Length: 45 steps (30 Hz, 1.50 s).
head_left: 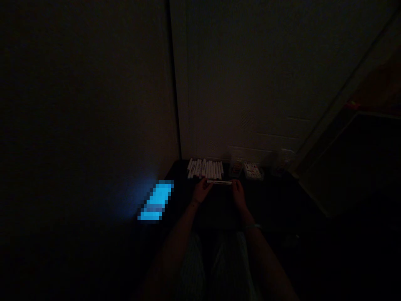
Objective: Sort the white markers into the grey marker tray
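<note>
In dim light, a white marker (221, 182) with dark print lies crosswise between my two hands. My left hand (202, 190) pinches its left end, and my right hand (238, 193) has its fingers closed on the right end. Just beyond my left hand, a row of several similar white markers (205, 169) lies side by side on the dark table (266, 205). Farther right stands a clear plastic case (236, 167), and beside it a clear tray packed with white markers (253, 170). Fine print cannot be read in the dark.
A bright blue screen (156, 200), pixelated, glows at the table's left side by the wall (94, 125). Another clear case (283, 161) stands at the back right. A pale wall (238, 83) rises behind the table. My knees (216, 259) are under the front edge.
</note>
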Motion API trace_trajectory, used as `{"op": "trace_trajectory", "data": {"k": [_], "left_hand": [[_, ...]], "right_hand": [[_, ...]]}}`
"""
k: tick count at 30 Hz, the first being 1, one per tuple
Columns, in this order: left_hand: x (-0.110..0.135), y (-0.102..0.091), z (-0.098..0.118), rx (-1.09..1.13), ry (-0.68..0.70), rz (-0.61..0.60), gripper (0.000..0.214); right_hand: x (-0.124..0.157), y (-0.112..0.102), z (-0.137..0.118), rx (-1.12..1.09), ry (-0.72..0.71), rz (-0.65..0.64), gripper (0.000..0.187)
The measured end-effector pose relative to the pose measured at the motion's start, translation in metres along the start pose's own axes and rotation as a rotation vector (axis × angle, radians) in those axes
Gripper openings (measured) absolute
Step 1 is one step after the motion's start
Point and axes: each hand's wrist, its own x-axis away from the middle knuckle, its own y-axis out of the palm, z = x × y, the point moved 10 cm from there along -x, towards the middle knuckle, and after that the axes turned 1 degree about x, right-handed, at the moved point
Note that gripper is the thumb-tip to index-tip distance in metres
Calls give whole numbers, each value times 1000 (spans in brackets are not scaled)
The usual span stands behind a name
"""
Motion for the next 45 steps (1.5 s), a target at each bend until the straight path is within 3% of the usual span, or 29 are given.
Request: {"op": "trace_trajectory", "data": {"k": [45], "left_hand": [[-1,-1,1,-31,19,15,31]], "right_hand": [[0,1,1,-9,3,-8,37]]}}
